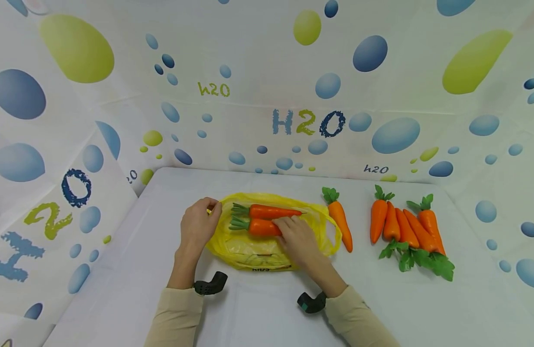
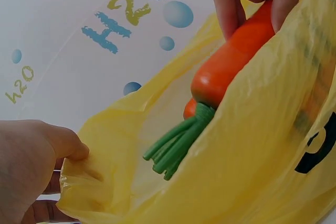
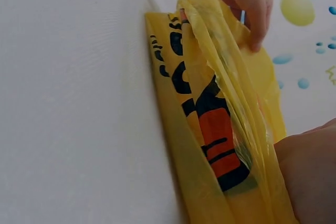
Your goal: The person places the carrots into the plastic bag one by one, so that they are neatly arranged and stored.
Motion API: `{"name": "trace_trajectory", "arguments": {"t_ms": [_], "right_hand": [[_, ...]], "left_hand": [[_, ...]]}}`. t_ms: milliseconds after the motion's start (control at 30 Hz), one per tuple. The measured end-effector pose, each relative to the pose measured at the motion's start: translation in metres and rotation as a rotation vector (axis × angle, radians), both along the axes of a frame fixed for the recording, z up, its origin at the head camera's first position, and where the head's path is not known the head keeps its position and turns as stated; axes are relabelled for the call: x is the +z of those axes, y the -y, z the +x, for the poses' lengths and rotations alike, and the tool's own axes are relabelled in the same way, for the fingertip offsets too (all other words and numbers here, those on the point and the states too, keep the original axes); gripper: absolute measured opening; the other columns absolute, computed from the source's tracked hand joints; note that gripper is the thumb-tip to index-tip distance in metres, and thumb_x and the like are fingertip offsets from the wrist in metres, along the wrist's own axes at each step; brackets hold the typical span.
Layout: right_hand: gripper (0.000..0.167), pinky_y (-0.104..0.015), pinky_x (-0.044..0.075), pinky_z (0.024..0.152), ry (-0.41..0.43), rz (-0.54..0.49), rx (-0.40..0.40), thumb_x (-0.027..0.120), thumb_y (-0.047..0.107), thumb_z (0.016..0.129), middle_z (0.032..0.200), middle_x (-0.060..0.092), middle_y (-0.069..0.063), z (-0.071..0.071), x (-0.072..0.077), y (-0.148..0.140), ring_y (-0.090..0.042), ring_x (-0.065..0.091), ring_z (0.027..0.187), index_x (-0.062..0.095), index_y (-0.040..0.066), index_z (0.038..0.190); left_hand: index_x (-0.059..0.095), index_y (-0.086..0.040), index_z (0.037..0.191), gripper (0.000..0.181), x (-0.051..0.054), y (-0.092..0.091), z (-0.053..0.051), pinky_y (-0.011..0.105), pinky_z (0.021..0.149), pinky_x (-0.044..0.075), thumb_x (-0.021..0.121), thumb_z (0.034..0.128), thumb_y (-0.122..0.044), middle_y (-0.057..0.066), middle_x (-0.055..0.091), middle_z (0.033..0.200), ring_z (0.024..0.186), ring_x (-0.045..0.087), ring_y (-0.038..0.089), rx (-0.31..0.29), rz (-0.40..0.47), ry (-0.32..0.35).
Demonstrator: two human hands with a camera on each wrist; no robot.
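Observation:
A yellow plastic bag point(image 1: 245, 255) lies at the middle of the table with its mouth spread. Two orange carrots with cut green stems are at its opening, a slimmer one point(image 1: 271, 212) behind a thicker one point(image 1: 260, 227). The left hand point(image 1: 199, 224) pinches the bag's left edge; the left wrist view shows its thumb point(image 2: 79, 149) on the yellow film. The right hand point(image 1: 299, 236) grips the thicker carrot point(image 2: 231, 59) by its far end, from above. In the right wrist view the bag point(image 3: 205, 129) hides the carrots.
A single leafy carrot point(image 1: 340, 224) lies just right of the bag. Further right is a group of several carrots point(image 1: 407, 229) with green leaves point(image 1: 423, 258). A patterned sheet point(image 1: 249, 144) stands behind the table and at its left.

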State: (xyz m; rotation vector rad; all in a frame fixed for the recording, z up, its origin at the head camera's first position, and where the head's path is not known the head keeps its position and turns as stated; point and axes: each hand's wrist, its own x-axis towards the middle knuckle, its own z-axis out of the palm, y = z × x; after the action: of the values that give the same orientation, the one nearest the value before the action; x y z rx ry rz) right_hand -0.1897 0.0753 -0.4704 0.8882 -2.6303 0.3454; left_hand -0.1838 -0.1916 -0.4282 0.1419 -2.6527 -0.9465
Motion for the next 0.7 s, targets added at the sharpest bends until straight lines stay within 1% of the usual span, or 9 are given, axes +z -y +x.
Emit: {"name": "trace_trajectory", "arguments": {"t_ms": [267,500,700], "right_hand": [[0.040,-0.038,0.052,0.092,-0.018,0.003,-0.004,0.074,0.018,0.090,0.120,0.069,-0.004,0.001,-0.006,0.002,-0.023,0.059,0.104,0.063,0.010,0.128],[0.040,-0.036,0.052,0.091,-0.005,0.010,-0.025,0.074,0.021,0.091,0.120,0.070,-0.004,-0.002,-0.010,0.003,-0.023,0.059,0.103,0.063,0.010,0.128],[0.037,-0.036,0.053,0.090,-0.029,-0.007,-0.028,0.071,0.024,0.093,0.118,0.071,-0.005,-0.004,-0.014,0.004,-0.023,0.060,0.101,0.064,0.009,0.126]], "left_hand": [[0.071,-0.005,0.107,0.032,-0.001,0.000,-0.001,0.041,0.071,0.054,0.053,0.0993,-0.030,0.013,0.074,0.103,0.083,0.066,0.029,0.002,-0.006,-0.002],[0.071,-0.004,0.108,0.032,0.000,0.000,-0.001,0.038,0.067,0.052,0.054,0.0995,-0.029,0.014,0.073,0.103,0.079,0.065,0.027,-0.006,-0.012,-0.005],[0.071,-0.005,0.109,0.032,-0.001,0.000,0.000,0.039,0.068,0.053,0.054,0.0993,-0.030,0.014,0.073,0.103,0.080,0.065,0.028,-0.002,-0.010,-0.005]]}}
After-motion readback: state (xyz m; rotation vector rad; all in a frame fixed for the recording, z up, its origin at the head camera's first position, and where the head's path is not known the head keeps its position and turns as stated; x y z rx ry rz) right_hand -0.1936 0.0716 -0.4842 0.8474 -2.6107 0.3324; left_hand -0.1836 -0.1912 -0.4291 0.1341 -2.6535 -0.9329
